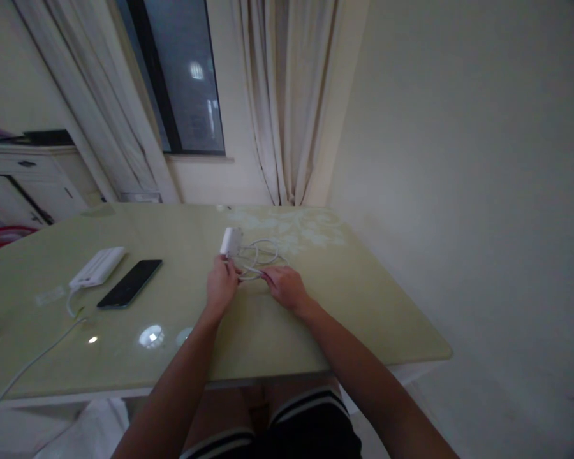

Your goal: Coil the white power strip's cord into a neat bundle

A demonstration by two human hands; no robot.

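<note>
A white charger (230,241) rests on the table in front of me, with its white cable (266,255) lying in loose loops to the right of it. My left hand (222,280) is at the charger's near end, its fingers closed on the cable. My right hand (286,285) pinches the same cable a little to the right, and a length of it runs between the two hands. The exact grip of the left fingertips is partly hidden.
On the table (373,319) to the left lie a black phone (130,284) and a white power bank (98,266). From the power bank a white cord (33,361) trails over the near left edge. A wall (469,178) borders the right side; curtains (287,95) hang behind.
</note>
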